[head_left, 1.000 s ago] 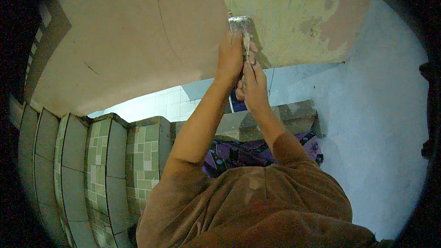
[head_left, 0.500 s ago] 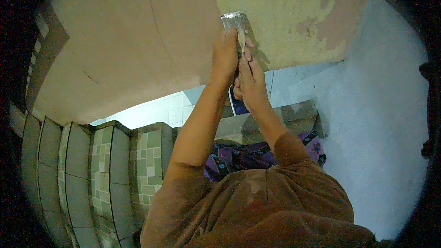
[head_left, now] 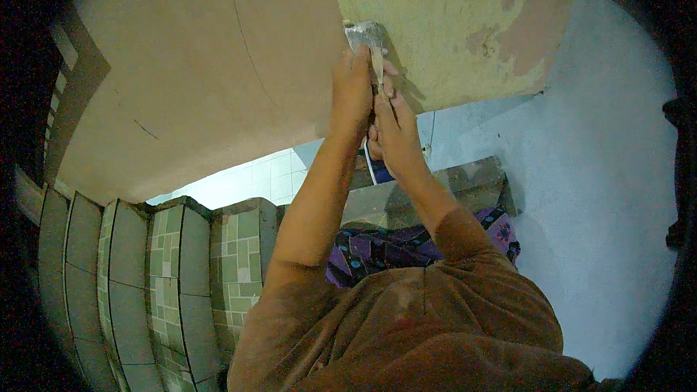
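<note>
The tan wall (head_left: 181, 65) spans the space ahead of me; tiled steps (head_left: 239, 247) line my left; a rough yellow patch (head_left: 435, 18) of wall lies at upper right; my left hand (head_left: 351, 94) clasps the scraper (head_left: 370, 39) close behind its metal blade (head_left: 363, 33), my right hand (head_left: 396, 131) grasps its handle (head_left: 377, 65) nearer to me; the blade sits at the border of tan and yellow, though whether it touches I cannot tell

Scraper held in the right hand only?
No, the left hand and the right hand both grip the scraper.
</note>
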`<state>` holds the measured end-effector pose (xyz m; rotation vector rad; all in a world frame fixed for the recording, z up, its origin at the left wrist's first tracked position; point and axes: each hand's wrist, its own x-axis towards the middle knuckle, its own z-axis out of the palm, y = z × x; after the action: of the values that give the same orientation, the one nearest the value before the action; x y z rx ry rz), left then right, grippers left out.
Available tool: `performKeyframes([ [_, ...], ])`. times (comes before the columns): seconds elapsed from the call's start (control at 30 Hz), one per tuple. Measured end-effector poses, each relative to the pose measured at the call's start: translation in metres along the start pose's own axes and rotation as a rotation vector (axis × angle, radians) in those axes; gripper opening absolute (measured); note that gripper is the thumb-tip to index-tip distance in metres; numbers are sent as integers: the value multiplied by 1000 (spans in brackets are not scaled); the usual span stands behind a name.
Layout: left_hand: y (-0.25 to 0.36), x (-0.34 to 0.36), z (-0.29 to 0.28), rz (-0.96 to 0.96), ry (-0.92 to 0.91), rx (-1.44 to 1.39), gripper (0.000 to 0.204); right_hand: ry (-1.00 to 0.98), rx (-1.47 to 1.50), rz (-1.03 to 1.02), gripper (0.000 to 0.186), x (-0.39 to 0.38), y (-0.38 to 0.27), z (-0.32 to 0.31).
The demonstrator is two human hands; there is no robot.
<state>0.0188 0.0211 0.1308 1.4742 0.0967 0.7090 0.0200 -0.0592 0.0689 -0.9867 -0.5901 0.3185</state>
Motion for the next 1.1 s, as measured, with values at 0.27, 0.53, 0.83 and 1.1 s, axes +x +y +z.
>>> performKeyframes([
  [0.27, 6, 7, 1, 94, -15, -72, 39, -41, 78, -32, 18, 8, -1, 0],
  [0.53, 5, 3, -1, 8, -5, -26, 35, -4, 13, 11, 16, 1, -17, 10],
  [0.83, 10, 7, -3, 2, -56, 5, 34, -27, 40, 59, 16, 3, -20, 12],
  [1.1, 27, 19, -2, 81, -44, 39, 44, -34, 112, 9, 17, 14, -28, 18],
])
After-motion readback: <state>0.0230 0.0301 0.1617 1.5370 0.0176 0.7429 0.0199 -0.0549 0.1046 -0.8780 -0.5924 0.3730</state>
